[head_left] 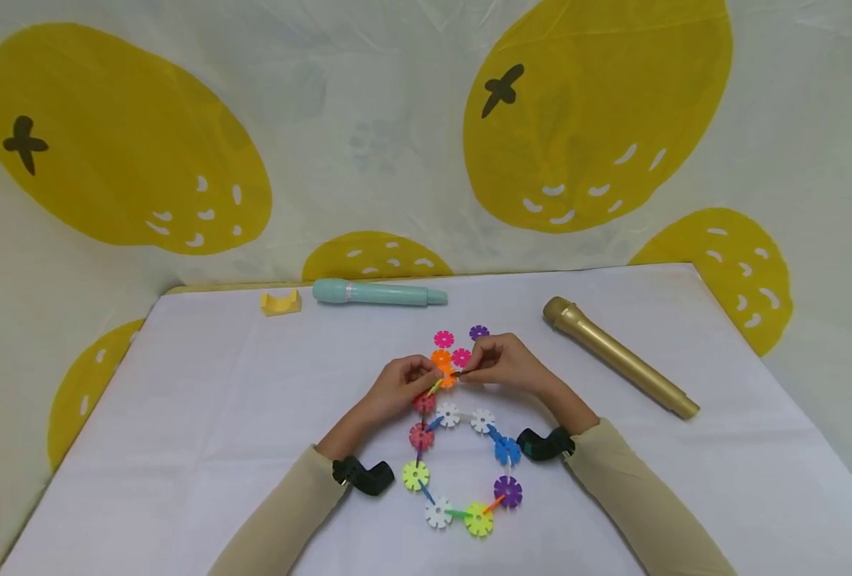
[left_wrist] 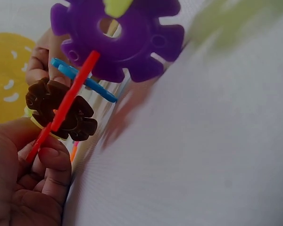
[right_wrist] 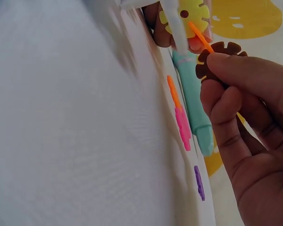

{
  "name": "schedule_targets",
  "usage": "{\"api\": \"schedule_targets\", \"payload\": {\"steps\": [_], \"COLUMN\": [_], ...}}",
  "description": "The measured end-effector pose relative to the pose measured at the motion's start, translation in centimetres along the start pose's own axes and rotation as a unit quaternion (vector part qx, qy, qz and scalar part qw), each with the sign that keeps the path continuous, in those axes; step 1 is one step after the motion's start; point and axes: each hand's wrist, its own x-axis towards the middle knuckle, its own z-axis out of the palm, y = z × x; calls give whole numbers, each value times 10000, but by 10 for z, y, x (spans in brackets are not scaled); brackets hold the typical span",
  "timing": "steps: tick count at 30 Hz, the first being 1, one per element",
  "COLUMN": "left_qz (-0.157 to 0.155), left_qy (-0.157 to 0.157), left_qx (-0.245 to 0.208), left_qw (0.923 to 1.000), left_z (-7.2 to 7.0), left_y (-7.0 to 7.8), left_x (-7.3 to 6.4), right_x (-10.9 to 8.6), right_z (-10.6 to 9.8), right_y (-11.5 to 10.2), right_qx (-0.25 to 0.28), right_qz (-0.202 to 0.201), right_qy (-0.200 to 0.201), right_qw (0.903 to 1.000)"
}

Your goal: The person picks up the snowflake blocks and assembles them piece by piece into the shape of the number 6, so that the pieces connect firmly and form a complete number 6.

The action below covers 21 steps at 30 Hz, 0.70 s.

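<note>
A ring of interlocking plastic snowflake discs lies on the white table, with a white disc [head_left: 438,512] and a purple disc [head_left: 508,491] among its colours. At the far-left end of this chain, my left hand [head_left: 395,386] pinches a yellow disc [right_wrist: 198,12]. An orange disc [right_wrist: 201,37] slots between that yellow one and a brown disc [left_wrist: 82,123]. My right hand [head_left: 506,364] grips the brown disc between thumb and index finger, its edge meeting the orange disc. Both hands are close together above the table, beyond the ring.
Just past my hands lie a loose pink disc [head_left: 443,339], a purple disc [head_left: 479,332] and another orange disc [head_left: 441,358]. A teal microphone [head_left: 390,294] and a yellow block [head_left: 281,302] rest along the back edge. To the right is a gold microphone [head_left: 620,356].
</note>
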Motion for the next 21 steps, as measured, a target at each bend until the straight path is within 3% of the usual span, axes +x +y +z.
{"api": "schedule_targets", "payload": {"steps": [4, 11, 16, 21], "left_qz": [-24, 134, 186, 151], "left_qy": [-97, -225, -156, -133], "left_qx": [-163, -203, -205, -203], "left_qw": [9998, 9994, 9995, 9996], "left_z": [-1, -6, -5, -5], "left_y": [-1, 29, 31, 31], "left_x": [1, -12, -14, -13], "right_x": [0, 2, 1, 2], "right_z": [2, 2, 1, 0], "right_y": [-5, 0, 5, 10], "right_qx": [4, -330, -750, -1086], "right_qz": [6, 12, 144, 448], "right_qy": [49, -1, -14, 219], "right_qw": [10000, 9995, 9971, 9928]}}
